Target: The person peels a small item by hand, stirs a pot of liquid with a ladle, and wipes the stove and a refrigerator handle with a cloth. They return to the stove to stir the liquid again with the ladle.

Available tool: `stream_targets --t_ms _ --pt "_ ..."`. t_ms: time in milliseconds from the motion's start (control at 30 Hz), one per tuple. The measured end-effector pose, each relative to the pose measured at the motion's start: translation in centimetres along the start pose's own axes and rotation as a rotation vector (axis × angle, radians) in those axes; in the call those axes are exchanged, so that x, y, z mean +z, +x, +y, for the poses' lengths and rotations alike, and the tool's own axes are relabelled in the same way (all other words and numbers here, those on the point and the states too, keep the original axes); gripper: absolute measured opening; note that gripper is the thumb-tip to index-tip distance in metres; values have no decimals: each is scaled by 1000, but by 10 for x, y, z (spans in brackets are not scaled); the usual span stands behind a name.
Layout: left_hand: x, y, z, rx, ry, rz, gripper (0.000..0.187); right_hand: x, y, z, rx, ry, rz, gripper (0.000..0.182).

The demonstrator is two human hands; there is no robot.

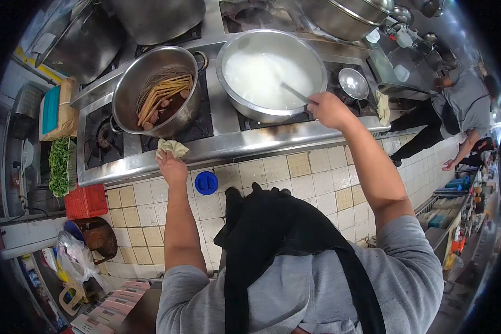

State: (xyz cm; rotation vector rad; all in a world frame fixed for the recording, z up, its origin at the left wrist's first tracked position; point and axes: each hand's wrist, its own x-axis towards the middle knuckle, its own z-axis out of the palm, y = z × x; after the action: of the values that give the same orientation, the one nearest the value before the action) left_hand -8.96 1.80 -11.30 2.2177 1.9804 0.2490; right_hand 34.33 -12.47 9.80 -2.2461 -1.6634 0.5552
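"One big stove [234, 139]?"

"Yes! One wide bowl [261, 114] of white stuff on it, beside one pot [178, 122] of sticks [164, 97]."

"Two hands?"

"Right hand [330, 111] squeezes one handle [296, 93] dipping in the bowl. Left hand [173, 168] grips one cloth [173, 147] at the stove's edge."

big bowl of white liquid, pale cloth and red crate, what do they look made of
Bowl: metal, probably stainless steel or aluminium; silvery grey with a satin sheen.
Cloth in the left hand: fabric, perhaps cotton; matt, with soft creases.
Red crate: most likely moulded plastic; evenly coloured, with small openings in its side.
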Motion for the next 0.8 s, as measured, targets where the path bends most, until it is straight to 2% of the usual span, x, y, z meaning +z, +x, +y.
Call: stream_targets --t_ms 33,100,133,200,400,467,600,667,700,767,800 --pt "4 1 -3 13 6 14 43 -3 -1 -3 2 2 2 31" --pt "5 1 -5 31 15 29 43 -11 -5 -12 383 544 -190 32" --pt "4 1 -4 35 21 27 44 -13 -7 -12 385 547 -187 32" --pt "4 1 -5 41 28 24 44 -15 -11 -11 422 788 -299 33" --pt "0 -2 -3 4 -76 23 44 -30 -44 -9 447 1043 -323 35" --pt "3 -7 -2 59 -113 78 39 -35 -56 -7 439 1063 -305 34" --pt "-12 -27 35 80 -110 50 34 -51 -80 0 413 1044 -218 33" --pt "-1 -27 48 -64 -441 12 33 -61 -87 0 389 944 -138 32" --pt "-3 -25 59 -60 -441 11 33 -66 -90 -1 364 840 -66 31" --pt "-19 -13 90 -139 -989 -197 30 -72 -86 8 378 777 -52 30" --pt "-30 -8 108 -136 -990 -198 30 -69 -82 13 283 561 57 31"
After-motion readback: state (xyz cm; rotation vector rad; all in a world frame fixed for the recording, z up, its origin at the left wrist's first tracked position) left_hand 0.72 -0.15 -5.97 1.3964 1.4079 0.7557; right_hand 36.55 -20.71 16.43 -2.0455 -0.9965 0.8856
